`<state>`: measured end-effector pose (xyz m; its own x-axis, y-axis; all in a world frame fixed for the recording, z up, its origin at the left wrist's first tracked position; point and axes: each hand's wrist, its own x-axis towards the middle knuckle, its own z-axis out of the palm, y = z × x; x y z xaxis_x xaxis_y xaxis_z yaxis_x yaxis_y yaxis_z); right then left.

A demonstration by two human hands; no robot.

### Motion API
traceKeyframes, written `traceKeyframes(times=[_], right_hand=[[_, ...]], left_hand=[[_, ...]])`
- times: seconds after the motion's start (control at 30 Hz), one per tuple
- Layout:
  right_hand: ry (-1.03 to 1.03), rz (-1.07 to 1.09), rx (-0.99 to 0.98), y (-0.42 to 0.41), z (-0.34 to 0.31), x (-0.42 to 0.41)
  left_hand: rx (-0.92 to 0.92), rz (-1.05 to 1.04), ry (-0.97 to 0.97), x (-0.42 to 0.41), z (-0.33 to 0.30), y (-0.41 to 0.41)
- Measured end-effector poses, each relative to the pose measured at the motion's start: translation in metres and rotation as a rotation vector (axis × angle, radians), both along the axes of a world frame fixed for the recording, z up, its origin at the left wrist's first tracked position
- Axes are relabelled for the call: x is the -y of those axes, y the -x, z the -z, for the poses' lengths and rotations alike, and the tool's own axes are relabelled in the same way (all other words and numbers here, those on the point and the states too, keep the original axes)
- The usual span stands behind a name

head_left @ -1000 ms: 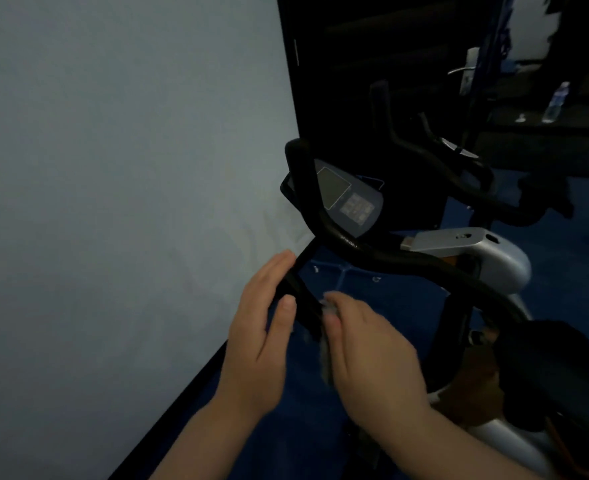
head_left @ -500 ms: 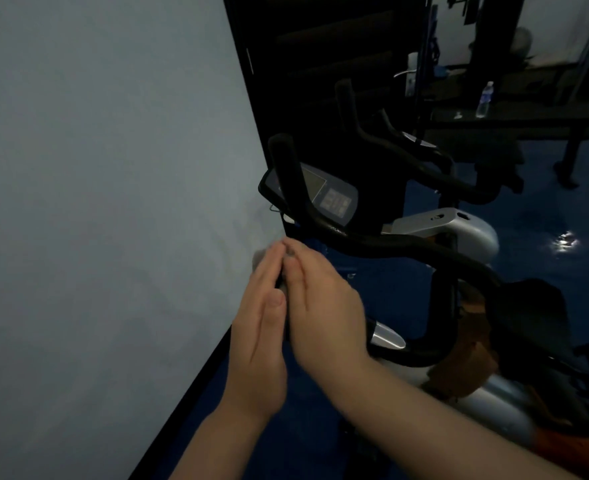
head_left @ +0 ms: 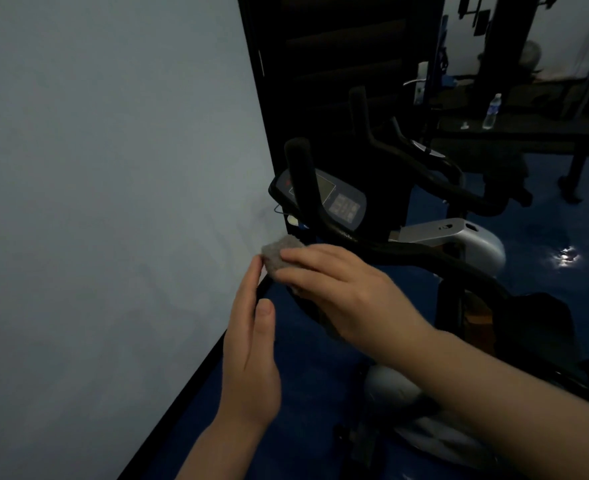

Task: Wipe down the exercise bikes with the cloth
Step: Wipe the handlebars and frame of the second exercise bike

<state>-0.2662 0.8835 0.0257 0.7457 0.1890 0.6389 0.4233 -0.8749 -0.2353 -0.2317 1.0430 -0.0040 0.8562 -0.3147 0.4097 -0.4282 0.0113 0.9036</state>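
Dim gym, pale wall left of the hands: the right hand (head_left: 338, 289) clamps the grey cloth (head_left: 279, 255) around the bike's handlebar (head_left: 407, 252) to wipe it, the flat, empty-fingered left hand (head_left: 251, 344) bracing alongside.

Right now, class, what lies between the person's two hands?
In the head view, the grey cloth and a black handlebar end lie between the left hand and right hand.

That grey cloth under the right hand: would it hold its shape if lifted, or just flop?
Probably flop. The grey cloth is bunched into a soft wad under the right hand, moulding around the black handlebar rather than bridging it. It looks fuzzy and thin, so likely light and grippy, not slippery. The left hand is flat beside it, fingertips close to its edge.
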Motion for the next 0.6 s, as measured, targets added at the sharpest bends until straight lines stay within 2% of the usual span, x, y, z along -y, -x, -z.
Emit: traceKeyframes(times=[0.07, 0.13, 0.2, 0.23, 0.3, 0.4, 0.53, 0.6], right_hand=[[-0.092, -0.039, -0.065, 0.0, -0.002, 0.009], [-0.347, -0.086, -0.175, -0.009, -0.012, 0.0], [-0.524, -0.03, -0.202, -0.013, -0.014, -0.022], [-0.543, 0.026, -0.176, -0.009, -0.01, -0.033], [-0.504, 0.145, -0.141, 0.01, 0.006, -0.041], [-0.316, 0.252, -0.148, 0.034, 0.018, -0.027], [-0.331, 0.352, -0.26, 0.011, 0.014, -0.032], [-0.285, 0.398, -0.243, 0.011, 0.017, -0.042]], left_hand=[[0.015, 0.015, -0.008, 0.001, -0.003, 0.0], [0.028, 0.027, -0.011, 0.004, -0.006, 0.002], [0.024, 0.023, -0.005, 0.005, -0.007, 0.003], [0.023, 0.018, -0.004, 0.005, -0.007, 0.004], [0.03, 0.016, -0.026, 0.006, -0.007, 0.004], [0.095, 0.051, -0.11, 0.01, -0.014, 0.002], [0.251, 0.123, -0.3, 0.016, -0.027, -0.012], [0.328, 0.142, -0.38, 0.016, -0.034, -0.019]])
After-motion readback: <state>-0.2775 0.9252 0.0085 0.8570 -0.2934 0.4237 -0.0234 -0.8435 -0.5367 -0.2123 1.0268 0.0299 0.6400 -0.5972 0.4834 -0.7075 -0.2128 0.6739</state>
